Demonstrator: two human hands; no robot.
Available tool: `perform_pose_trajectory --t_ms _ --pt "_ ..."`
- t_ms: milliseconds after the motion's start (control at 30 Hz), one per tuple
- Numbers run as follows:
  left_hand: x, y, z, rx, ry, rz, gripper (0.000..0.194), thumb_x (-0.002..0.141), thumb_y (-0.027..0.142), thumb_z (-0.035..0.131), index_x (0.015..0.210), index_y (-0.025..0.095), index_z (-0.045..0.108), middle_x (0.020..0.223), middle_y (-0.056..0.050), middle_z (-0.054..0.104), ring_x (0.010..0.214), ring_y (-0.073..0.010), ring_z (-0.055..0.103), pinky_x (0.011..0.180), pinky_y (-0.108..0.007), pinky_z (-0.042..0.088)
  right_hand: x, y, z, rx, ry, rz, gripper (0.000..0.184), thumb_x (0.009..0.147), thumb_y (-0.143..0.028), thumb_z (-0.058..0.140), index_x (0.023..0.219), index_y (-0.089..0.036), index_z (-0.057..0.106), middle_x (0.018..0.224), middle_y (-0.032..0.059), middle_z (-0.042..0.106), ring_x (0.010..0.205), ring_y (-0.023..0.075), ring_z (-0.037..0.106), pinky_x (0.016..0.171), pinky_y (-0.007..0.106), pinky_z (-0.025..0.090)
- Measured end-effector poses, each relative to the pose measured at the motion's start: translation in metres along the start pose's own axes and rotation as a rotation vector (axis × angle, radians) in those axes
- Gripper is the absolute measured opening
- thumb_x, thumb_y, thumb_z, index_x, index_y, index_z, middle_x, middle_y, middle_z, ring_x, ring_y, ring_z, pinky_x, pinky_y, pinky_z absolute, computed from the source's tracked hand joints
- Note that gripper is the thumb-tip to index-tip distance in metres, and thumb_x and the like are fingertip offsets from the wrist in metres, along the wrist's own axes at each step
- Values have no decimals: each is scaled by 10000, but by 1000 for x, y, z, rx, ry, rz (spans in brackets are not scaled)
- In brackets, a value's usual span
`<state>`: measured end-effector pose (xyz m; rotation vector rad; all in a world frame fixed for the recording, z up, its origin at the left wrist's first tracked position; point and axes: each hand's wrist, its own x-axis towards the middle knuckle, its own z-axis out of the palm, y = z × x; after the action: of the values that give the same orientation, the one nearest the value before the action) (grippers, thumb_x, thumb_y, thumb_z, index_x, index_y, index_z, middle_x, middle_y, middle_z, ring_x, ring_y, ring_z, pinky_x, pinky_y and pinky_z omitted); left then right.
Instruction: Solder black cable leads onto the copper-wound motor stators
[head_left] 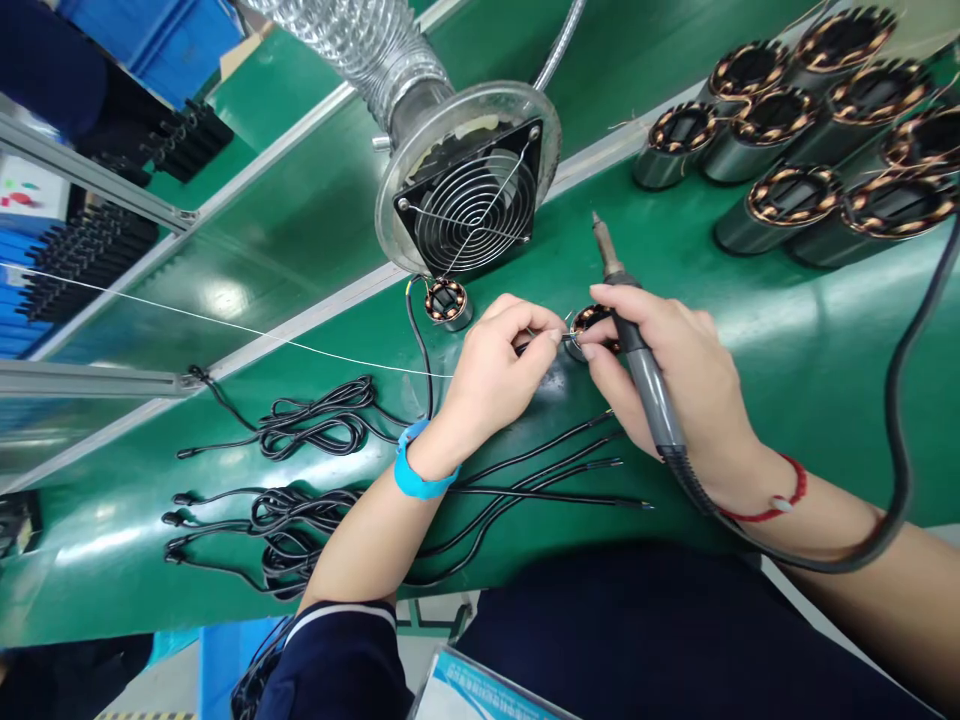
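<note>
On the green bench (825, 400), in the head view, the small wound stator being worked on (582, 322) stands between the two hands, partly hidden by the right fingers. The left hand (506, 360) pinches a thin black lead (564, 338) beside it between thumb and forefinger. The right hand (667, 365) grasps a soldering iron (643, 370), its tip pointing away from the stator, while thumb and a finger meet at the lead's end; whether they grip it is hard to tell. The iron's cord (896, 430) loops over the right forearm.

Just beyond the hands, a round fan hood (474, 215) on a silver duct (367, 45) takes up the back of the bench. Near its lower edge stands a second stator (448, 305) with a black cable attached. More stators (772, 130) crowd the far right. Coiled black cables (300, 520) lie to the left, and the left forearm crosses over their length, covering part of them. A thin white strand (300, 343) stretches from the left edge to the left hand.
</note>
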<state>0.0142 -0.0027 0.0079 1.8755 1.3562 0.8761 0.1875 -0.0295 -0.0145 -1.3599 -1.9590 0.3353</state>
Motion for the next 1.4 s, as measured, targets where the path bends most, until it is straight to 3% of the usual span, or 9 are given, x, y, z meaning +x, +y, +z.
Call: perform_pose_trajectory --t_ms 200,367,600,700,867,967,1100,1233,1400 --pt "-2 -2 -2 26 -1 176 121 913 130 611 842 184 693 894 -26 670 870 -145 615 789 -287 505 1 -4 0 144 68 27 433 925 -238 593 1348 -290 520 933 5 718 1005 251 667 895 442 525" --pt "-3 -5 -3 124 -38 276 98 924 144 603 897 192 684 922 -40 655 909 -160 609 829 -314 505 7 -1 7 290 80 93 442 895 -223 590 1329 -288 545 895 -7 684 961 223 677 932 409 545" --pt "-5 -8 1 123 59 389 176 883 27 550 820 178 614 855 -34 627 847 -147 590 767 -291 484 11 4 7 316 56 54 430 907 -213 570 1335 -256 556 1019 25 709 1034 232 686 999 431 525" --pt "-4 -10 1 59 77 332 174 863 24 576 809 177 638 844 -21 630 830 -139 590 755 -279 483 8 10 -2 286 -3 -4 439 923 -210 556 1358 -266 537 1016 30 721 1073 256 684 998 468 517" --pt "-2 -13 1 -50 8 177 109 845 97 645 784 185 668 839 -11 649 809 -137 583 720 -265 474 6 19 -12 186 -113 -145 547 880 -94 518 1387 -300 502 1108 35 733 1055 257 689 928 449 540" --pt "-3 -12 3 -61 1 91 143 820 60 629 752 180 666 826 -9 639 793 -130 570 714 -258 462 8 23 -12 138 -112 -200 558 880 -84 513 1394 -300 483 1122 30 732 1011 245 690 905 433 536" --pt "-2 -11 7 -138 0 -48 167 783 18 615 731 169 665 791 9 610 700 -98 526 656 -237 430 9 25 -6 126 -50 -245 442 934 -190 553 1367 -260 495 983 27 735 921 248 677 847 423 522" --pt "-1 -11 10 -295 -10 -189 110 761 60 658 713 158 667 767 21 586 622 -72 496 595 -221 405 11 25 -1 70 -39 -153 346 973 -240 527 1318 -261 532 915 34 720 871 254 659 824 445 529" --pt "-4 -8 16 -453 -39 -328 66 759 127 691 715 156 652 733 35 571 553 -50 467 547 -211 380 10 23 -7 105 11 -54 437 934 -221 578 1363 -284 525 981 23 729 993 271 678 873 462 561"
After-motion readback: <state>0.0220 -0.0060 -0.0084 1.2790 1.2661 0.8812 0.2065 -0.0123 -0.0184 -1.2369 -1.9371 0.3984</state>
